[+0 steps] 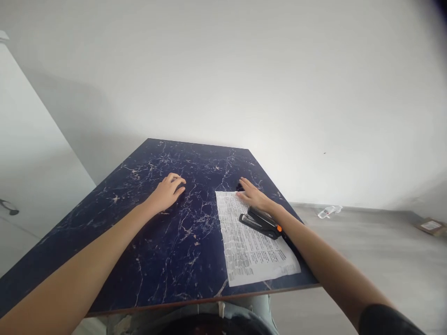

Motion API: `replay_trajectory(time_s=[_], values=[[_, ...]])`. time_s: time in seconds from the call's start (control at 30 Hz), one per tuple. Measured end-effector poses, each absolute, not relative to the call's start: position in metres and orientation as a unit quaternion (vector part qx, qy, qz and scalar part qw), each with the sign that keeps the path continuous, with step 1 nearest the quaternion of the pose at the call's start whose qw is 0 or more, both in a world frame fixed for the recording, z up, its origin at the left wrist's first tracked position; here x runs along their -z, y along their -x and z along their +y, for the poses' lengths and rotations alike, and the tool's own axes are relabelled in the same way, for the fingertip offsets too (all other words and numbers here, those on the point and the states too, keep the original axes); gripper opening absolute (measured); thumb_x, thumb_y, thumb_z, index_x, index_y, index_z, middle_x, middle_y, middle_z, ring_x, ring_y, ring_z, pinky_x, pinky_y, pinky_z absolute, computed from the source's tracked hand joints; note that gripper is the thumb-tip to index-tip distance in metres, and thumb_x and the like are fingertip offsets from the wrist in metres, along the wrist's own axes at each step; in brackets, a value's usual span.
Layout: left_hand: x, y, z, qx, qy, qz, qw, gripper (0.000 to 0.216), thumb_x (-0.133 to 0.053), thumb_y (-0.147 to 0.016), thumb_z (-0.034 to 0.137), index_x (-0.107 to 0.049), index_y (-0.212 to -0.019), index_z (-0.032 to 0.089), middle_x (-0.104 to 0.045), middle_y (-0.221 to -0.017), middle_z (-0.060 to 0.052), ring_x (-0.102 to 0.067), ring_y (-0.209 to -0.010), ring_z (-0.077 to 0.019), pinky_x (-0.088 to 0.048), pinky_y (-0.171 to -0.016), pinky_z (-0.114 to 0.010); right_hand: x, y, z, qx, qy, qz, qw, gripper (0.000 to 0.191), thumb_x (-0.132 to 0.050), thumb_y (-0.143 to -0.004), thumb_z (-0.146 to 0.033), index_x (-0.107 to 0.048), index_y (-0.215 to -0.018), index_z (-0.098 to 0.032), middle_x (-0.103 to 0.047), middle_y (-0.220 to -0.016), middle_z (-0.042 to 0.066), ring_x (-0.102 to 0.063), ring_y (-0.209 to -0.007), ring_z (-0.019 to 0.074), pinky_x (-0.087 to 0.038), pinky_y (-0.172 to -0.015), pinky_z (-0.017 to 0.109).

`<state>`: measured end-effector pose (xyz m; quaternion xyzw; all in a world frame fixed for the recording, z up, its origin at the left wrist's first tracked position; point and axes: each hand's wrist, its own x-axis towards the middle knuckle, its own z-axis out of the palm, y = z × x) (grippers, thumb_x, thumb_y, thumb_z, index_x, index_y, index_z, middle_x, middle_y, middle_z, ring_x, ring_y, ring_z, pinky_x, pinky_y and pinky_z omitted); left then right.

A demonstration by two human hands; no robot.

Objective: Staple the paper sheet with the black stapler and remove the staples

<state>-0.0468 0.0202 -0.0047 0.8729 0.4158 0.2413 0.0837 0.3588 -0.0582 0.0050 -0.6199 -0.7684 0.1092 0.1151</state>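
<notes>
My left hand [167, 191] rests palm down on the dark blue marbled table [153, 232], fingers loosely curled and apart, holding nothing. My right hand [253, 194] lies flat with fingers stretched out on the far end of a printed white paper sheet [253, 249] at the table's right side. A black stapler [261, 222] with an orange tip lies on the sheet, just by my right wrist and touching no fingers.
A white wall stands behind the table. To the right, on the grey floor, lie a crumpled clear plastic bottle [328, 211] and a small brown box [431, 226]. A white door or cabinet face [28, 177] with a dark handle is at the left.
</notes>
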Motion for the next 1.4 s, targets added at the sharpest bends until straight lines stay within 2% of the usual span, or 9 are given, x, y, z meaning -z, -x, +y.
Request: replay_trajectory(time_s=[0.13,0.37,0.67,0.77,0.87,1.0,1.23,1.33,1.4], values=[[-0.004,0.044,0.018,-0.287,-0.854,0.427,0.073,0.029,-0.044,-0.105,0.037,-0.064,-0.120,0.022,-0.052,-0.127,-0.012,-0.059,-0.116,-0.0284,-0.047,-0.106,-0.049,0.011,-0.326,-0.029,-0.092,0.623,-0.776,0.035,0.089,-0.020,-0.101,-0.071,-0.014,-0.167,-0.010,-0.001,-0.174,0.016,-0.001,-0.161,0.0331,0.000,-0.127,0.061],[-0.029,0.041,0.008,-0.449,-0.758,0.472,-0.014,0.025,-0.041,-0.103,0.021,-0.066,-0.106,0.019,-0.053,-0.112,-0.011,-0.059,-0.107,-0.0269,-0.048,-0.101,-0.045,0.011,-0.235,0.012,-0.092,0.581,-0.807,0.051,0.073,-0.019,-0.106,-0.055,-0.017,-0.167,-0.014,-0.004,-0.174,0.015,-0.002,-0.162,0.0307,-0.003,-0.124,0.068],[-0.034,0.060,0.016,-0.543,-0.675,0.500,0.008,0.019,-0.047,-0.094,0.013,-0.065,-0.097,0.019,-0.053,-0.106,-0.011,-0.059,-0.104,-0.0265,-0.052,-0.087,-0.038,0.002,-0.093,0.044,-0.123,0.501,-0.852,0.091,0.068,-0.026,-0.108,-0.052,-0.025,-0.164,-0.014,-0.006,-0.173,0.018,-0.005,-0.161,0.0332,0.000,-0.119,0.078],[-0.037,0.062,0.013,-0.552,-0.667,0.500,0.004,0.018,-0.047,-0.096,0.016,-0.065,-0.100,0.020,-0.053,-0.111,-0.012,-0.059,-0.101,-0.0255,-0.052,-0.083,-0.036,0.000,-0.082,0.044,-0.124,0.412,-0.892,0.137,0.057,-0.032,-0.109,-0.039,-0.029,-0.163,-0.020,-0.011,-0.174,0.012,-0.004,-0.162,0.0295,-0.004,-0.121,0.075],[-0.041,0.060,0.009,-0.565,-0.669,0.483,-0.017,0.019,-0.046,-0.097,0.015,-0.065,-0.100,0.020,-0.054,-0.111,-0.012,-0.058,-0.106,-0.0257,-0.051,-0.087,-0.036,-0.001,-0.089,0.040,-0.155,0.253,-0.943,0.153,0.051,-0.035,-0.108,-0.024,-0.039,-0.159,-0.029,-0.023,-0.172,0.005,-0.019,-0.160,0.0239,-0.014,-0.126,0.061],[-0.043,0.058,0.009,-0.576,-0.672,0.465,-0.025,0.021,-0.045,-0.098,0.017,-0.066,-0.101,0.020,-0.060,-0.109,-0.011,-0.060,-0.105,-0.0251,-0.051,-0.084,-0.035,0.000,-0.115,0.025,-0.192,0.220,-0.947,0.133,0.045,-0.035,-0.110,-0.025,-0.048,-0.153,-0.029,-0.037,-0.167,0.006,-0.031,-0.156,0.0223,-0.016,-0.128,0.055],[-0.036,0.049,0.006,-0.385,-0.843,0.347,0.145,0.028,-0.046,-0.099,0.024,-0.074,-0.094,0.022,-0.076,-0.101,-0.005,-0.070,-0.098,-0.0230,-0.052,-0.096,-0.038,-0.005,-0.197,0.001,-0.207,0.307,-0.914,0.166,0.045,-0.041,-0.108,-0.028,-0.051,-0.152,-0.026,-0.040,-0.165,0.008,-0.035,-0.154,0.0238,-0.017,-0.128,0.053],[-0.032,0.042,-0.002,-0.254,-0.891,0.302,0.225,0.030,-0.049,-0.102,0.036,-0.074,-0.116,0.026,-0.073,-0.124,-0.007,-0.067,-0.116,-0.0273,-0.048,-0.106,-0.043,-0.019,-0.222,-0.002,-0.242,0.373,-0.857,0.259,0.043,-0.047,-0.105,-0.035,-0.058,-0.145,-0.024,-0.053,-0.156,0.008,-0.050,-0.144,0.0247,-0.038,-0.120,0.044],[-0.030,0.039,-0.008,-0.196,-0.900,0.288,0.262,0.039,-0.056,-0.100,0.047,-0.066,-0.134,0.030,-0.064,-0.141,-0.009,-0.061,-0.128,-0.0307,-0.046,-0.109,-0.046,-0.033,-0.233,-0.009,-0.260,0.431,-0.801,0.323,0.038,-0.044,-0.105,-0.037,-0.065,-0.131,-0.018,-0.069,-0.134,0.011,-0.066,-0.120,0.0237,-0.053,-0.102,0.039]])
